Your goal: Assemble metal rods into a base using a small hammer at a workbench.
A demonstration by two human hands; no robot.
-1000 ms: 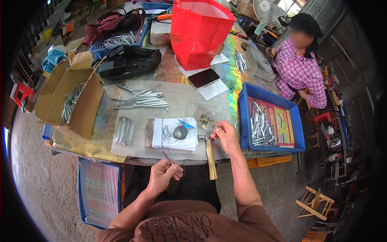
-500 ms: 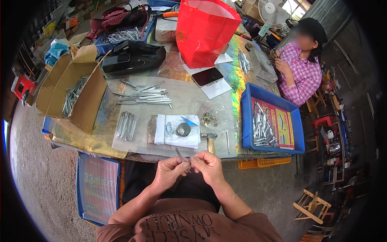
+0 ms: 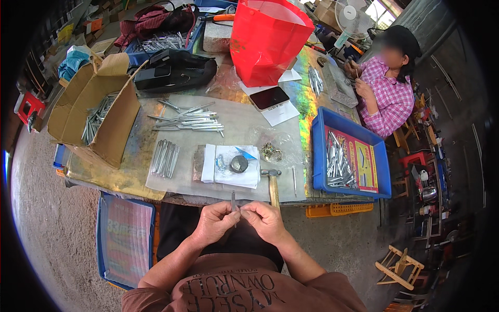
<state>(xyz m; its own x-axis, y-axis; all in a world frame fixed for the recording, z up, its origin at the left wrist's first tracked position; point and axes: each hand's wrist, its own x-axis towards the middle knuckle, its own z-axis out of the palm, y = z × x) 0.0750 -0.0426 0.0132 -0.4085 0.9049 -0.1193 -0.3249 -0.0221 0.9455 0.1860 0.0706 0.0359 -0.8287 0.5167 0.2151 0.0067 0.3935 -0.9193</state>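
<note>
Just off the table's front edge, my left hand (image 3: 215, 222) pinches a slim grey metal rod (image 3: 233, 197), which stands nearly upright between thumb and fingers. The fingertips of my right hand (image 3: 265, 221) are pressed together against it, touching the left thumb; whatever they grip is too small to make out. Straight ahead lies a white paper pad (image 3: 222, 178) with a round dark metal block (image 3: 238, 164) on it. A hammer (image 3: 273, 188) with a wooden handle rests right of the pad, beside a single thin rod (image 3: 294, 181).
Metal rods lie in a neat row (image 3: 166, 158) and a loose pile (image 3: 189, 120). A cardboard box (image 3: 118, 122) of rods stands left, a blue tray (image 3: 383, 174) right. Farther back are a phone (image 3: 269, 98), a red bag (image 3: 267, 47) and a seated co-worker (image 3: 387, 93).
The rod has turned from a leftward tilt to nearly upright. My hands have drawn closer together, the right one shifting slightly left. The co-worker's hands have moved a little.
</note>
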